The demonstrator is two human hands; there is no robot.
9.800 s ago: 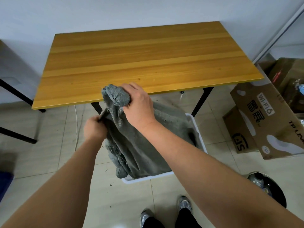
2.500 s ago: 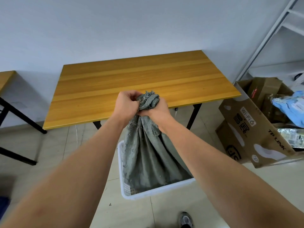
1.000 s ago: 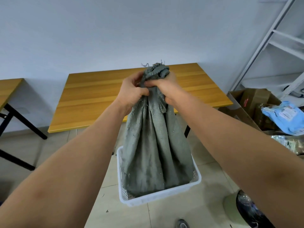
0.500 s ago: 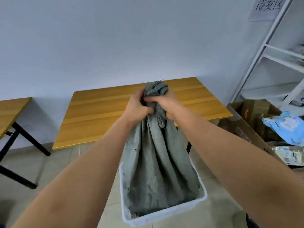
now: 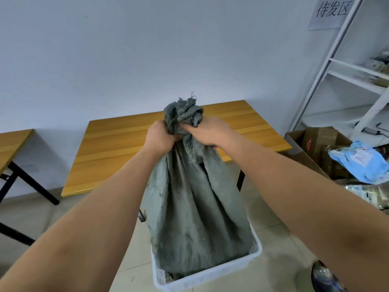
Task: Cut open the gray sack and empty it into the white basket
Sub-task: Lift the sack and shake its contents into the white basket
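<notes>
Raised higher, gray sack (image 5: 195, 211) hangs from both hands (image 5: 185, 133).

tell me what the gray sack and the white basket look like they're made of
Gray sack: likely coarse woven fabric with a dull matte finish; it hangs in soft folds and has frayed threads at the bunched top.
White basket: probably molded plastic, smooth and slightly glossy; its rim is thin and rigid, and a wall looks perforated.

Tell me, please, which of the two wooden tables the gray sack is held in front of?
The full-width wooden table at center; the other table is cut off at the left edge.
</notes>
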